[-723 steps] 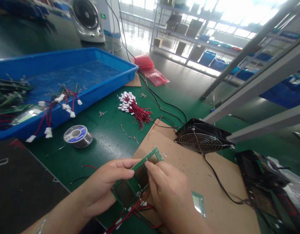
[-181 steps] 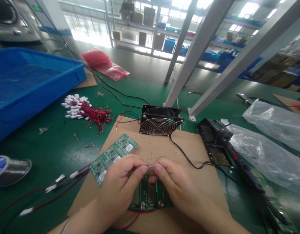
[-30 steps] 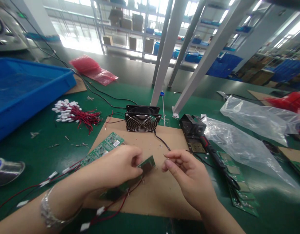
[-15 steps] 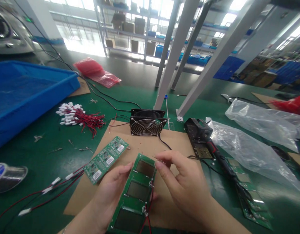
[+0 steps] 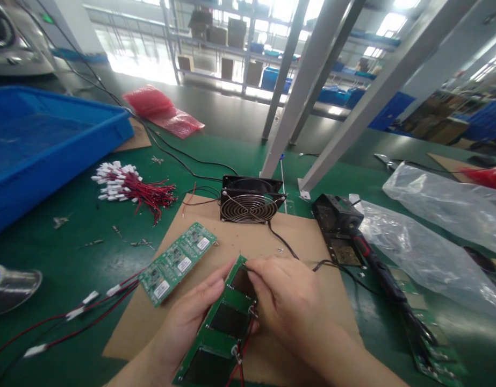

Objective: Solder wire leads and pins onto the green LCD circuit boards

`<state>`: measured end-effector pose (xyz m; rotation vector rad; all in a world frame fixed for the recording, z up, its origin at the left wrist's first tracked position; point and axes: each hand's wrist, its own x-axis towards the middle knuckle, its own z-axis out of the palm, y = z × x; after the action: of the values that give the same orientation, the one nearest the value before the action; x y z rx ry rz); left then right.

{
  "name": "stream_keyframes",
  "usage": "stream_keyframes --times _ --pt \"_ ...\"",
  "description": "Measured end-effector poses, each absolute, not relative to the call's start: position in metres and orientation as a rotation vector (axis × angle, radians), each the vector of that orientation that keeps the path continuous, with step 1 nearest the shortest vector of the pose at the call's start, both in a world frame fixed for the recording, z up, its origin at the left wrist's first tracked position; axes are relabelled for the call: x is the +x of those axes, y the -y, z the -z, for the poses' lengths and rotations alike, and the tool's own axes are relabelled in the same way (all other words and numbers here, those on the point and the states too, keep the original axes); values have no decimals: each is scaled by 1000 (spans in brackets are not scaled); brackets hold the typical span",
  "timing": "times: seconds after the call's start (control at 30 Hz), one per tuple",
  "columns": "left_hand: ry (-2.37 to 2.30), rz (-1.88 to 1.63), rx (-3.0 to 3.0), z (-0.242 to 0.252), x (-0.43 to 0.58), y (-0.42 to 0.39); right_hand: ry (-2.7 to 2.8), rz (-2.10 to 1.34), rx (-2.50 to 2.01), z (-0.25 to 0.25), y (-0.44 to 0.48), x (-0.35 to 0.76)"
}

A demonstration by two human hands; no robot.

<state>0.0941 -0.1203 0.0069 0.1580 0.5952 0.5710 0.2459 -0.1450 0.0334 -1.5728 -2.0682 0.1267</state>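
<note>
My left hand (image 5: 195,306) is closed around the left edge of a green circuit board (image 5: 219,293), which is tilted and has dark rectangular panels and red and black wires along its right side. At the board's upper end, my right hand (image 5: 288,295) has thumb and fingers pinched together against the corner; whatever lies between the fingertips is hidden. Another circuit board (image 5: 179,263) with white labels lies to the left, partly on a cardboard sheet (image 5: 143,333). Red and black leads with white connectors (image 5: 84,303) trail from it.
Beyond the hands stands a black fan (image 5: 251,201). A soldering iron (image 5: 376,269) and its holder (image 5: 338,220) are at right, near more boards (image 5: 429,322) and clear plastic bags (image 5: 417,242). Left are a wire bundle (image 5: 130,188), a blue bin (image 5: 54,145) and a solder spool (image 5: 14,287).
My right hand has moved in over the upper end of the held board, its fingers now closer together and covering the top corner. The view has shifted slightly.
</note>
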Motion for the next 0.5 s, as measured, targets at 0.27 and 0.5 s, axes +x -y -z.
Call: stream_keyframes --times 0.27,0.5 --pt "-585 -557 214 -2 92 119 2050 -93 -1595 -29 143 243" --pt "-393 -668 575 5 100 116 2090 335 -1260 -25 137 256"
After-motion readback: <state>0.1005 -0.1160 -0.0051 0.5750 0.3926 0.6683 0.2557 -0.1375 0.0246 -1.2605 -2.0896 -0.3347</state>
